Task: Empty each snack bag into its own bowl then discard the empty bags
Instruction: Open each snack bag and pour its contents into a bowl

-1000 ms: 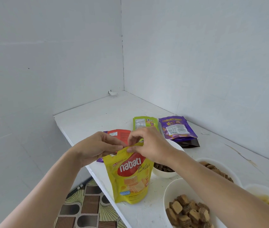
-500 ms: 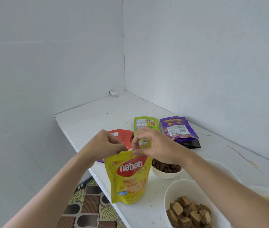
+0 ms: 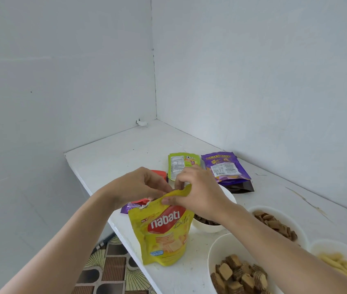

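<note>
A yellow Nabati snack bag [image 3: 164, 232] stands upright near the left edge of the white table [image 3: 126, 153]. My left hand [image 3: 138, 187] pinches its top edge on the left. My right hand [image 3: 198, 192] pinches the same top edge on the right, where the strip curls upward. Behind my hands lie a green bag [image 3: 181, 164], a purple bag [image 3: 223, 166] on a dark brown bag [image 3: 242, 187], and a red bag [image 3: 160, 174], flat on the table. My right wrist partly hides a white bowl [image 3: 208, 227] of dark snacks.
To the right stand a bowl of brown wafer cubes [image 3: 236, 272], a bowl of brown biscuits [image 3: 278, 223] and a bowl of pale yellow sticks [image 3: 342, 266]. White walls close off the back and right. The patterned floor [image 3: 107, 270] shows past the table's left edge.
My hands have worked at the bag's top edge, which now curls up under my right fingers. The bag tilted slightly and stayed in place on the table.
</note>
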